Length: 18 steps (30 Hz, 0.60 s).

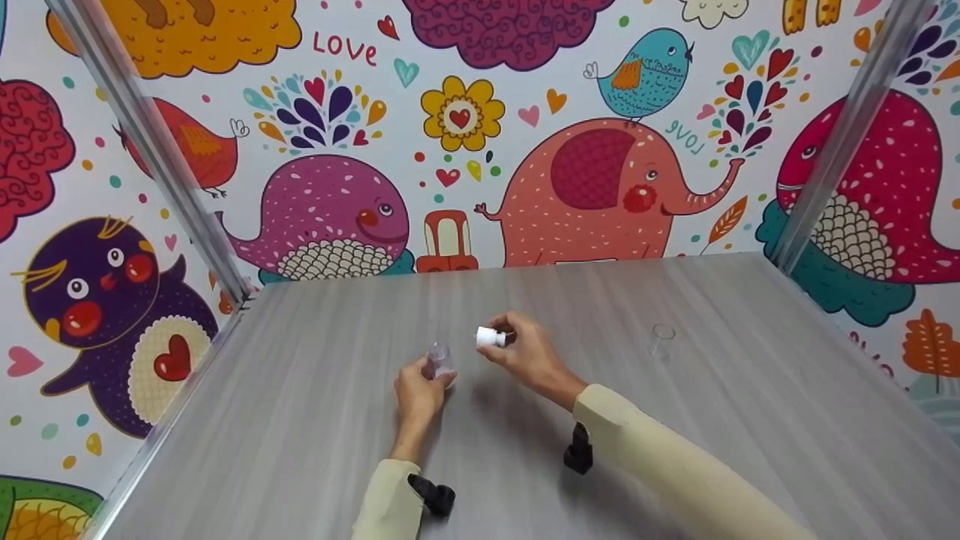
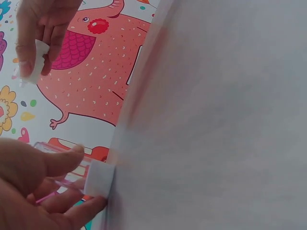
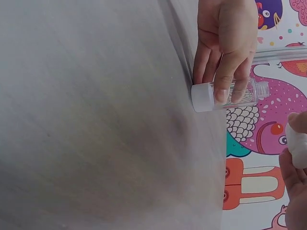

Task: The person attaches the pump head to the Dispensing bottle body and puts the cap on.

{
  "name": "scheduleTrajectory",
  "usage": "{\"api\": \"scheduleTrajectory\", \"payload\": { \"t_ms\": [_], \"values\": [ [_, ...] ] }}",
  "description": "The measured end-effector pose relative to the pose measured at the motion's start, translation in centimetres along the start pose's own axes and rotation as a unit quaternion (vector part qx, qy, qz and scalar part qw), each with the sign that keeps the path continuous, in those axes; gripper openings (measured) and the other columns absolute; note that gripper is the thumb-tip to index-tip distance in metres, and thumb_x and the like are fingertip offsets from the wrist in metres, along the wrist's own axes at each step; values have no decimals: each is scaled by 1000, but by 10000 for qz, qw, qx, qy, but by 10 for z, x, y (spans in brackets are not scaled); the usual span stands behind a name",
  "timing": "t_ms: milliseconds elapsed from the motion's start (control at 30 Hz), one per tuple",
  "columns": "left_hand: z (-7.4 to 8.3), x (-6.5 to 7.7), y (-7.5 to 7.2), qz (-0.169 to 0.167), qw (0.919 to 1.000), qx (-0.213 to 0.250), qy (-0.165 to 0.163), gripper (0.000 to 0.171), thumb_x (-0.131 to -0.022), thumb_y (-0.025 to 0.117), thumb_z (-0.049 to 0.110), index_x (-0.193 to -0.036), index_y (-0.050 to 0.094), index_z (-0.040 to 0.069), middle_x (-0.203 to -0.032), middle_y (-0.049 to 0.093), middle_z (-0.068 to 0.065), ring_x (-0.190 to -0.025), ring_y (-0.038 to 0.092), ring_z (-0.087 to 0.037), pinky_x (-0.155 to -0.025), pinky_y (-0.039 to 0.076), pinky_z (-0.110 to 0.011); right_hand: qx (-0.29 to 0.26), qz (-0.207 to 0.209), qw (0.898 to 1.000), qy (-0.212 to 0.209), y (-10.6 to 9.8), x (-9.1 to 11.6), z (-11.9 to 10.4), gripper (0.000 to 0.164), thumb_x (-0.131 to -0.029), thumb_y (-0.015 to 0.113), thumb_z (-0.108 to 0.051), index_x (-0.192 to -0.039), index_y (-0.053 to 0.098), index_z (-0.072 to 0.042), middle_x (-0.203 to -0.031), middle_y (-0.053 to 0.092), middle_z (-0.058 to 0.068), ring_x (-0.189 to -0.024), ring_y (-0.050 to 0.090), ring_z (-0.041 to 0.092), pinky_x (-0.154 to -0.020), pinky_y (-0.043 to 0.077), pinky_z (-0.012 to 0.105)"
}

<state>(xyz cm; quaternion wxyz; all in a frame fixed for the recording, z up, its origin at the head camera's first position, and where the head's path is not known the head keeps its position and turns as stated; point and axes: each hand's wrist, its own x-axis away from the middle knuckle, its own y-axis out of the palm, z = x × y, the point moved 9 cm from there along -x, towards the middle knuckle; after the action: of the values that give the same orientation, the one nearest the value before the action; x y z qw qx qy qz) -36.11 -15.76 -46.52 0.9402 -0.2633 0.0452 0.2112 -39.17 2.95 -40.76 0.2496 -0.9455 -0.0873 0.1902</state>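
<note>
My left hand [image 1: 418, 394] grips a small clear bottle [image 1: 440, 358] low on its body, thumb on one side and fingers on the other. In the right wrist view the bottle [image 3: 245, 92] has a white base [image 3: 202, 97] and an uncovered threaded neck [image 3: 262, 89]. Up and to the right of it, my right hand [image 1: 534, 358] pinches a white pump top [image 1: 489, 337] between thumb and fingers. That top is apart from the bottle; in the left wrist view it [image 2: 35, 63] is partly covered by the fingers.
A clear, cup-like cover [image 1: 662, 341] stands on the grey wood-grain table [image 1: 322, 420], right of my right hand. Behind the table rises a wall [image 1: 517, 97] printed with cartoon animals. Metal posts [image 1: 161, 161] stand at both back corners.
</note>
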Motion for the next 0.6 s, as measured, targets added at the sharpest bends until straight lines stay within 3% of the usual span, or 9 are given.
{"api": "scheduleTrajectory", "payload": {
  "t_ms": [333, 600],
  "values": [
    [3, 0, -1, 27, 9999, -61, 99, 22, -81, 79, 6, -98, 72, -5, -93, 75, -21, -85, 69, -31, -81, 53, -49, 366, -258, 9982, -396, 10, -5, -11, 32, -85, 79, -15, -113, 64, -9, -109, 63, 8, -98, 60, 19, -89, 55, 37],
    [1, -1, 0, -6, 10000, -78, 23, 21, -82, 78, 6, -100, 73, -4, -93, 75, -21, -87, 68, -31, -83, 52, -49, 508, -402, 9975, -292, 14, -8, -14, 31, -85, 79, -18, -114, 68, -13, -111, 62, 6, -98, 62, 19, -87, 57, 36]
  ]
}}
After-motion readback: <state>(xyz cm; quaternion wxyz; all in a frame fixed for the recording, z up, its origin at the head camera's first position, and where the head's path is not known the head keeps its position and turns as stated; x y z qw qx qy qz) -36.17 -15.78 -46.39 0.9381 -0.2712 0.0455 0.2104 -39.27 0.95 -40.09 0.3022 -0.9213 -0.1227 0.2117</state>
